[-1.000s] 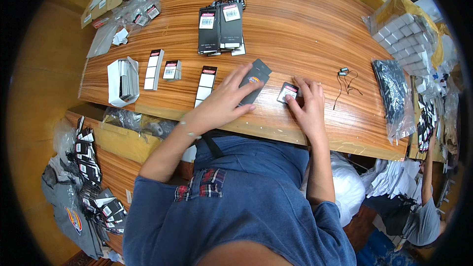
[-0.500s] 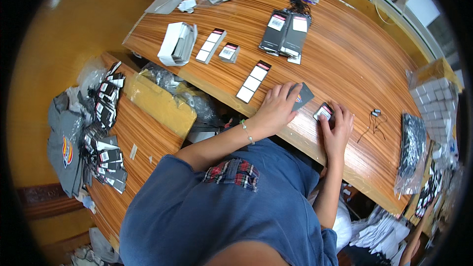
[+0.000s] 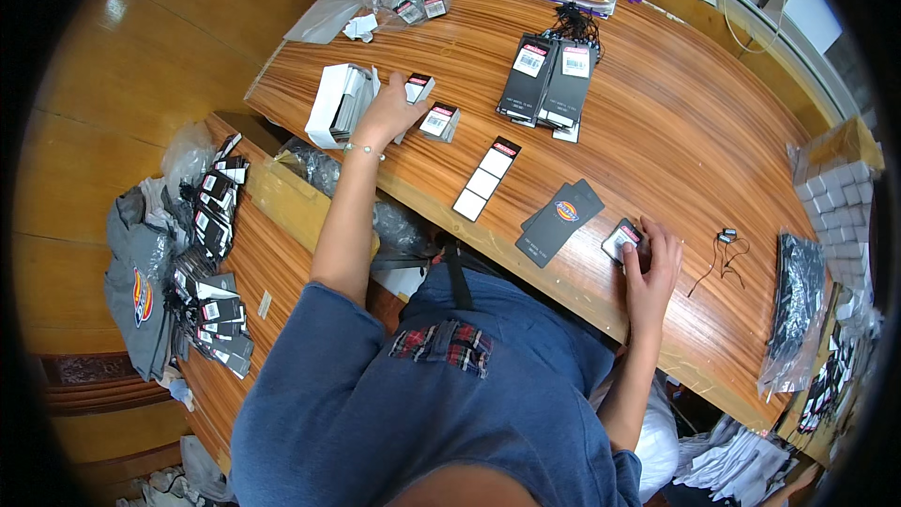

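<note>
My left hand [image 3: 390, 114] lies over a stack of long black-and-white label tags [image 3: 419, 85], fingers closed at its sides and covering most of it. My right hand [image 3: 652, 268] is curled at a small black-and-white tag [image 3: 620, 238] near the table's front edge, thumb and fingers closed on its right side. Between the hands, two dark grey hang tags [image 3: 563, 216] overlap, the upper one bearing a coloured logo. A single long label tag [image 3: 487, 177] lies to their left. Beside my left hand sits a short stack of small tags [image 3: 438, 120].
A white bundle of tags [image 3: 342, 105] stands left of my left hand. Grey tags with black strings [image 3: 548, 80] lie farther back. Looped black cords [image 3: 726, 249] and a plastic bag of black strings [image 3: 794, 305] are at right. More tags [image 3: 221, 305] cover the side table.
My left hand has left the grey hang tags and moved far left to the long-tag stack. Both grey tags now lie uncovered. My right hand stays by the small tag.
</note>
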Available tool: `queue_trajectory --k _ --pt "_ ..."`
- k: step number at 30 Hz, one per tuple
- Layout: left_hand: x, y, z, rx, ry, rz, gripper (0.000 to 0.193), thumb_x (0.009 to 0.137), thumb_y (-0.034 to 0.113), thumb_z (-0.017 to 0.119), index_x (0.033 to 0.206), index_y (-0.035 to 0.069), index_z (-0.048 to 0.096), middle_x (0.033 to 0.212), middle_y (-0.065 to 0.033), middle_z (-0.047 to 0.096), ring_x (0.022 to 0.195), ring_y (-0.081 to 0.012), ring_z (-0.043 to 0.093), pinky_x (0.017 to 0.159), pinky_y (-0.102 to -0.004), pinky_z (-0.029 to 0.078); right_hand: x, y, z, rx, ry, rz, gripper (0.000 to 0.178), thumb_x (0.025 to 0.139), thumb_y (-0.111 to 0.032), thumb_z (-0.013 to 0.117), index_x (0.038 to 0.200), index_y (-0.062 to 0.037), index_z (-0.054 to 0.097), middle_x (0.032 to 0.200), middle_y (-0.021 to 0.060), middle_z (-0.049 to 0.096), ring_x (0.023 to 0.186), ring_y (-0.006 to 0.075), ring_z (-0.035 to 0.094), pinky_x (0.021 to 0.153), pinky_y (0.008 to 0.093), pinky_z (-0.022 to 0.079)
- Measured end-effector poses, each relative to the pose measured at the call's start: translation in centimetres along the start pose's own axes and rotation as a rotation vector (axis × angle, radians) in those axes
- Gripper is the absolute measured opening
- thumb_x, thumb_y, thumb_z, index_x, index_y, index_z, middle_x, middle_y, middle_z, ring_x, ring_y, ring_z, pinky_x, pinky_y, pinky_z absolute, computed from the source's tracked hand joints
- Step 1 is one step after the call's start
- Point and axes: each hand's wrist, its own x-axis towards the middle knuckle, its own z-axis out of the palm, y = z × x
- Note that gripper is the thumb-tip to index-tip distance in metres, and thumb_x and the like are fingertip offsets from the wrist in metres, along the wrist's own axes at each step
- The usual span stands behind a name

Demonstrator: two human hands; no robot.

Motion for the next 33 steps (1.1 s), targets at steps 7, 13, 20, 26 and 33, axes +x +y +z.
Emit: queue_trajectory --k 7,13,20,26,33 --pt "2.6 -2.7 0.2 -0.046 -0.221 -0.068 0.055 0.065 0.019 0.073 0.107 -0.009 0.052 0.107 -0.0232 0.057 0.096 -0.0279 0.058 0.082 -0.0321 0.045 0.2 0.2 0.0 -0.011 -0.011 -0.014 0.032 0.075 -0.015 0.062 0.104 -0.0021 0.057 0.104 0.0142 0.055 0.099 0.0303 0.048 0.089 0.0379 0.035" --pt "1.5 -3.9 1.3 0.035 -0.022 0.016 0.06 0.066 0.017 0.07 0.114 -0.009 0.043 0.106 -0.0233 0.056 0.097 -0.0306 0.056 0.085 -0.0333 0.042 0.1 0.2 0.1 0.011 0.002 -0.021 0.031 0.076 -0.015 0.062 0.104 -0.0023 0.058 0.104 0.0144 0.055 0.099 0.0302 0.048 0.088 0.0379 0.035" --pt "-4.0 2.1 -4.2 -0.298 0.183 0.031 0.057 0.07 0.015 0.066 0.114 -0.007 0.038 0.1 -0.0227 0.057 0.091 -0.0291 0.059 0.079 -0.0335 0.046 0.1 0.3 0.1 0.022 0.006 0.0 0.031 0.076 -0.015 0.062 0.104 -0.0025 0.058 0.104 0.015 0.055 0.099 0.0306 0.048 0.088 0.0378 0.035" --pt "-10.4 10.2 -0.7 -0.291 -0.278 0.205 0.056 0.073 0.019 0.066 0.116 -0.007 0.04 0.103 -0.0219 0.055 0.097 -0.0302 0.055 0.085 -0.0364 0.042 0.1 0.2 0.0 -0.005 -0.017 0.008 0.031 0.075 -0.014 0.062 0.104 -0.003 0.059 0.103 0.0148 0.055 0.099 0.0305 0.048 0.088 0.0381 0.035" --pt "-10.3 9.4 4.1 0.082 -0.128 0.289 0.051 0.075 0.018 0.061 0.113 -0.008 0.04 0.106 -0.0257 0.047 0.102 -0.0398 0.045 0.089 -0.0405 0.038 0.0 0.5 -0.1 0.033 -0.004 -0.014 0.031 0.075 -0.014 0.062 0.103 -0.0037 0.059 0.101 0.0138 0.055 0.096 0.0294 0.048 0.087 0.0377 0.035"
